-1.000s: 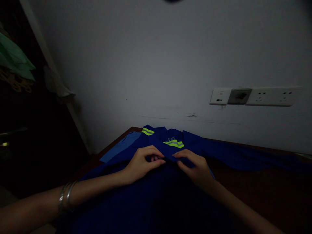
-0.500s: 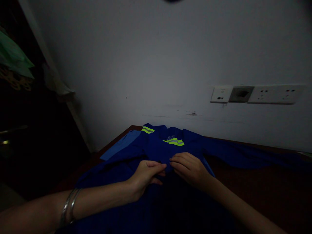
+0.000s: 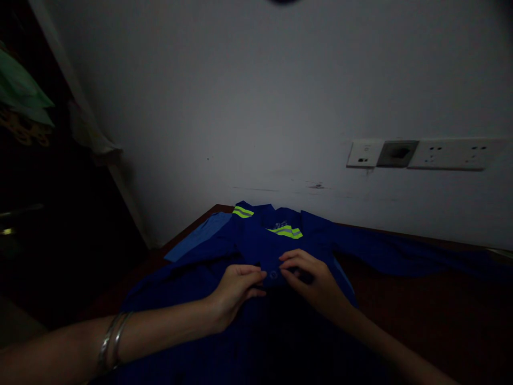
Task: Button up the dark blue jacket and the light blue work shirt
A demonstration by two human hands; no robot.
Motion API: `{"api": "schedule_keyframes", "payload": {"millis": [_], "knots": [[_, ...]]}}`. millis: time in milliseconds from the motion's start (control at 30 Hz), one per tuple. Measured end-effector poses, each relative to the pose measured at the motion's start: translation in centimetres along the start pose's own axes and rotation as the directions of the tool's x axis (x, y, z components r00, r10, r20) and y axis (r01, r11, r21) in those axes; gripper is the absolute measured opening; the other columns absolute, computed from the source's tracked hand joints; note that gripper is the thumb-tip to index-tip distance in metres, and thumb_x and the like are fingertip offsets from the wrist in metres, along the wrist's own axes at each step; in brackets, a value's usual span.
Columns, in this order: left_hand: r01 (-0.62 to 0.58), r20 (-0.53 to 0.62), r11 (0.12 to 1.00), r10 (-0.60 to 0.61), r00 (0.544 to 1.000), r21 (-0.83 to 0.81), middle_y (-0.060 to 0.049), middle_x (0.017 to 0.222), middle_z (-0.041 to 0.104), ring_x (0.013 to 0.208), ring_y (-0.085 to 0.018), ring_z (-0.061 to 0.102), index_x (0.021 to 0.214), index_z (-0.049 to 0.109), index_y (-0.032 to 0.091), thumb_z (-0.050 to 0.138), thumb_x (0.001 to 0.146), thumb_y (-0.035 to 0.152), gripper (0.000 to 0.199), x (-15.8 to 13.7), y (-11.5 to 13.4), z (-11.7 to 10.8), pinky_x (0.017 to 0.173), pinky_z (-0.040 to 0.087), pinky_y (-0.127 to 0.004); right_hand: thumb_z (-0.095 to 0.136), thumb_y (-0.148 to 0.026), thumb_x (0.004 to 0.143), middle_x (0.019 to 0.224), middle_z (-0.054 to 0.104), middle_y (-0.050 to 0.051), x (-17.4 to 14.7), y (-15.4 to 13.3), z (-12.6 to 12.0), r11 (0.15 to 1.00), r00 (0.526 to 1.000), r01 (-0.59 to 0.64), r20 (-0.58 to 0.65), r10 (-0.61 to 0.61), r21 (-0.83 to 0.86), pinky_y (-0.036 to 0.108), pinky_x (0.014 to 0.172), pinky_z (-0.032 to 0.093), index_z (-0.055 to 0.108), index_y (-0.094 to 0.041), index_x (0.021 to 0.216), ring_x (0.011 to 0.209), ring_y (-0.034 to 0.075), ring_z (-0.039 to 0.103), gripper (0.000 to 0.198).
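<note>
A dark blue work jacket with yellow-green reflective strips lies spread on the table, its collar toward the wall. My left hand has thumb and forefinger closed on the jacket's front edge. Just right of those fingertips, a small round button shows on the cloth. On the button's other side, my right hand is curled, thumb and fingertips pinched at the same edge. The cloth between its fingertips is mostly hidden. Below both hands the jacket falls into deep shadow.
The dark red table stands against a pale wall. Sockets and a switch panel are fixed to the wall at right. Light blue cloth lies by the left sleeve. Green cloth hangs at far left near a dark door.
My left hand has drawn slightly left. My right hand's thumb has dropped away from its upper fingers, and the button between the hands has come into view.
</note>
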State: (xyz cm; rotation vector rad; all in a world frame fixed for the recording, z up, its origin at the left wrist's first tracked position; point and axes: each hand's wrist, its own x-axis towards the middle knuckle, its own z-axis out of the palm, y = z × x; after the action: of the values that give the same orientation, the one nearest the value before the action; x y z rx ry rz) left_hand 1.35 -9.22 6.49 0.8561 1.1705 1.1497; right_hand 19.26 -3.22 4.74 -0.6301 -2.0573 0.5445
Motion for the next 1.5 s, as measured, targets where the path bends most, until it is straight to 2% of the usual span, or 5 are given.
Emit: {"api": "schedule_keyframes", "payload": {"millis": [133,667,1000,1167,1500], "knots": [[-0.022,-0.033,1.000,0.021,0.999,-0.013,0.000,0.062,0.056,0.064,-0.009,0.052,0.061,0.065,0.010,0.072,0.062,0.024,0.015,0.0,-0.7,-0.1,0.065,0.046,-0.022,0.059,-0.026,0.075,0.096,0.062,0.006,0.2,0.1,1.0,0.976,0.977,-0.196,0.097,0.188,0.089,0.021,0.055,0.049,0.066,-0.019,0.076,0.079,0.014,0.061,0.010],[-0.119,-0.041,0.968,0.131,0.991,0.220,-0.001,0.066,0.059,0.063,-0.010,0.053,0.069,0.066,0.011,0.067,0.066,0.030,0.019,0.2,-1.5,-0.4,0.061,0.043,-0.022,0.065,-0.022,0.069,0.104,0.056,0.005,0.2,-0.2,1.7,0.940,0.932,-0.325,0.202,0.300,0.101,0.022,0.057,0.047,0.064,-0.019,0.066,0.072,0.011,0.057,0.005],[-0.439,0.134,0.678,0.454,0.881,0.589,-0.001,0.070,0.057,0.058,-0.009,0.051,0.065,0.062,0.013,0.062,0.071,0.038,0.026,0.7,0.5,-2.8,0.054,0.040,-0.020,0.059,-0.026,0.073,0.100,0.054,0.007,0.7,0.0,0.9,0.937,0.936,-0.325,0.187,0.300,0.125,0.024,0.054,0.046,0.064,-0.018,0.069,0.077,0.015,0.056,0.010],[-0.244,0.151,0.754,0.191,0.970,0.610,0.004,0.050,0.050,0.039,-0.007,0.043,0.067,0.060,0.011,0.064,0.066,0.045,0.034,1.4,1.2,-1.9,0.040,0.034,-0.019,0.057,-0.025,0.074,0.104,0.050,0.006,0.7,-1.3,0.8,0.926,0.916,-0.369,0.203,0.347,0.079,0.026,0.068,0.045,0.062,-0.018,0.072,0.086,0.016,0.053,0.008],[-0.115,0.112,0.833,0.064,0.992,0.541,0.006,0.040,0.046,0.031,-0.006,0.039,0.064,0.056,0.012,0.065,0.062,0.044,0.033,1.5,0.8,-1.0,0.034,0.028,-0.018,0.059,-0.023,0.072,0.107,0.048,0.006,0.7,-1.3,0.6,0.888,0.874,-0.450,0.254,0.415,0.096,0.027,0.063,0.042,0.062,-0.018,0.070,0.077,0.013,0.052,0.007]]}}
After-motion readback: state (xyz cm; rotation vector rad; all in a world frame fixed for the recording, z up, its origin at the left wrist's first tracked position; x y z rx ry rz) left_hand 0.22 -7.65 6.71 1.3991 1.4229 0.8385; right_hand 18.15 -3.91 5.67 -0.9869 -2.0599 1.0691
